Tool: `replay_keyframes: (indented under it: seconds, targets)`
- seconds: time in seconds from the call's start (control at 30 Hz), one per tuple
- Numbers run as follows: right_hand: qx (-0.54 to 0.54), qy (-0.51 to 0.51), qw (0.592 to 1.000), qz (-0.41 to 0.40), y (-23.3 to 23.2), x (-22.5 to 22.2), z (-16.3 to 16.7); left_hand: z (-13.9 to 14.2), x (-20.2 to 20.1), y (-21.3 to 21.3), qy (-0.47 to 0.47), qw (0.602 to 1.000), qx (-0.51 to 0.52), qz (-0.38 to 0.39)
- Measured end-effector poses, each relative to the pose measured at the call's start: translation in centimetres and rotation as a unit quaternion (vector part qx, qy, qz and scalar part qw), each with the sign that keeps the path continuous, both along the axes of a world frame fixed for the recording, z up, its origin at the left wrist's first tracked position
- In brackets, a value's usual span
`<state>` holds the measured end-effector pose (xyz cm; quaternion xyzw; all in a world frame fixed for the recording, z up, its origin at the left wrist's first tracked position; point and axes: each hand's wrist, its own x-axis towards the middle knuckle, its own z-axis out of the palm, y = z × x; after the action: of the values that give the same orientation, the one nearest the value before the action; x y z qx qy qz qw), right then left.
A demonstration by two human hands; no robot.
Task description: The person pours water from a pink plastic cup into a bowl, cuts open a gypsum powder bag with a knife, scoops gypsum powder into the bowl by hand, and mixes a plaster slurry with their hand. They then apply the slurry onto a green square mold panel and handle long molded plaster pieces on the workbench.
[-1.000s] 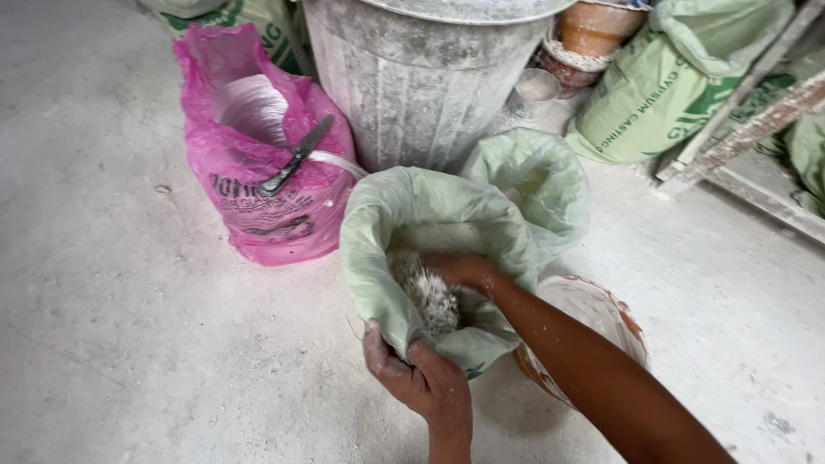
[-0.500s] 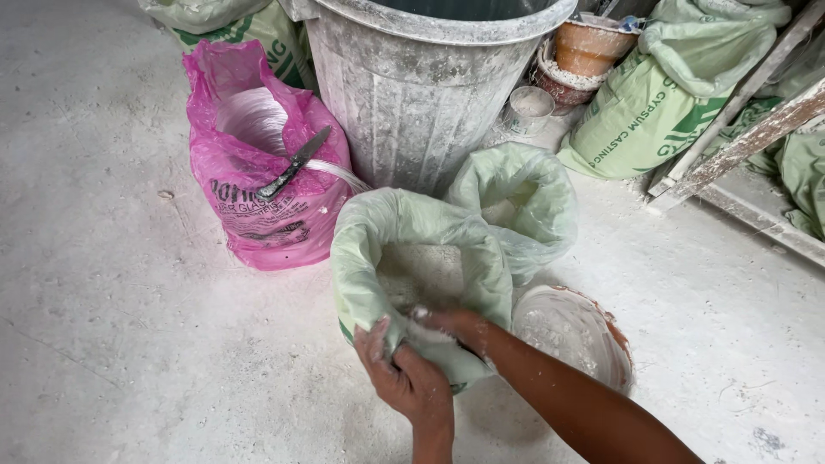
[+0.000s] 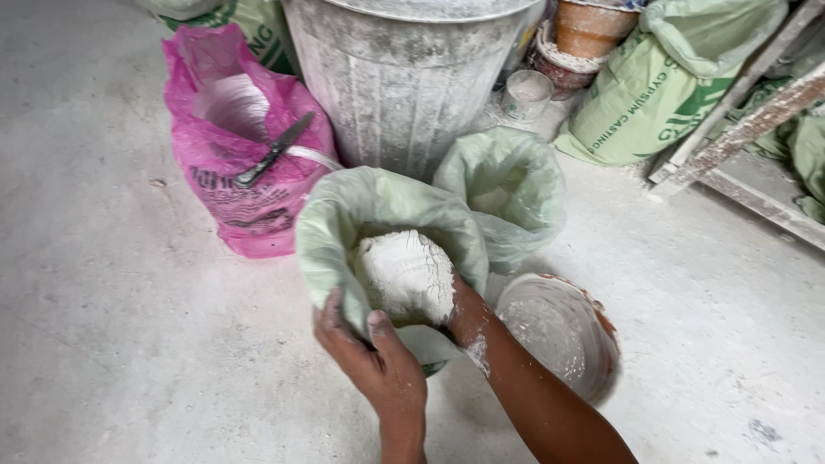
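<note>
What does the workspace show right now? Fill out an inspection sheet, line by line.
Surface: dusty grey concrete floor.
Job's things: open pale green sack; heap of white powder lifted at its mouth.
Clutter: pink bag with a knife lying across it; second green sack; powder-coated bowl.
Grips: left hand holds the sack rim; right hand cups the powder.
Cables: nothing seen.
Surroundings: metal bin, printed green bag, clay pots.

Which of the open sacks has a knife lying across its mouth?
The pink plastic sack at left, a dark knife across its opening; both pale green sacks have none.
</note>
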<state>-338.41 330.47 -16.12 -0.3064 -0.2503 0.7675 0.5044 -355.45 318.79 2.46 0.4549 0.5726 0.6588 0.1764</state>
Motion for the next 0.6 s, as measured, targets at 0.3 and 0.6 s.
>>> replay_keyframes:
  seconds: [0.3,0.6]
  targets:
    - [0.039,-0.046,0.997,-0.052,-6.2,12.2,1.8,0.0,1.9,-0.4,0.121,0.990,0.011,0.070]
    - [-0.091,-0.120,0.984,-0.097,-12.4,22.3,0.8,-2.2,2.3,-0.8,0.143,0.989,0.023,0.041]
